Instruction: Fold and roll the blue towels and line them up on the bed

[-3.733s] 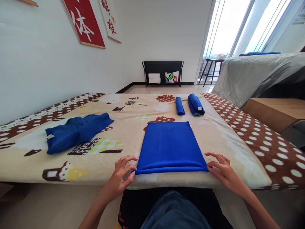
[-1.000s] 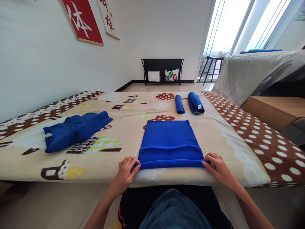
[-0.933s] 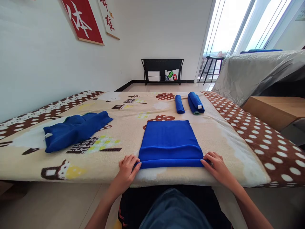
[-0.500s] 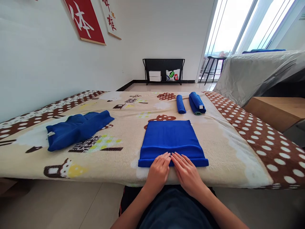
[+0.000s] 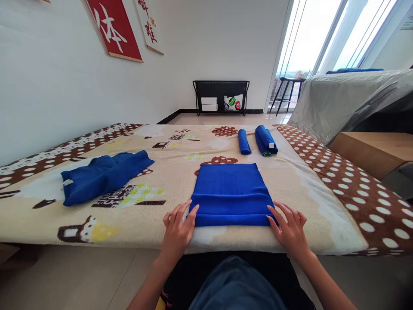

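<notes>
A blue towel (image 5: pixel 230 183) lies flat in front of me, its near edge turned over into a narrow flat fold (image 5: pixel 230 220). My left hand (image 5: pixel 178 224) is at the left end of this fold, thumb and index fingertips touching the cloth, fingers curved and apart. At the right end, my right hand (image 5: pixel 288 224) rests its thumb and index fingertips on the towel with a small gap between them. A loosely folded blue cloth (image 5: pixel 106 176) with a white tag lies to the left.
Beyond the towel lie a thin rolled blue towel (image 5: pixel 244 142) and a thicker one (image 5: pixel 266 141). All rest on a patterned blanket (image 5: pixel 174 172). A black shelf (image 5: pixel 221 90) stands at the far wall. Right of the bed are a wooden box (image 5: pixel 374 150) and plastic-covered furniture (image 5: pixel 355 92).
My hands have moved apart from the middle of the near fold to its two ends. Their fingers, earlier laid flat together, are now curved and spread. The other towels have stayed put.
</notes>
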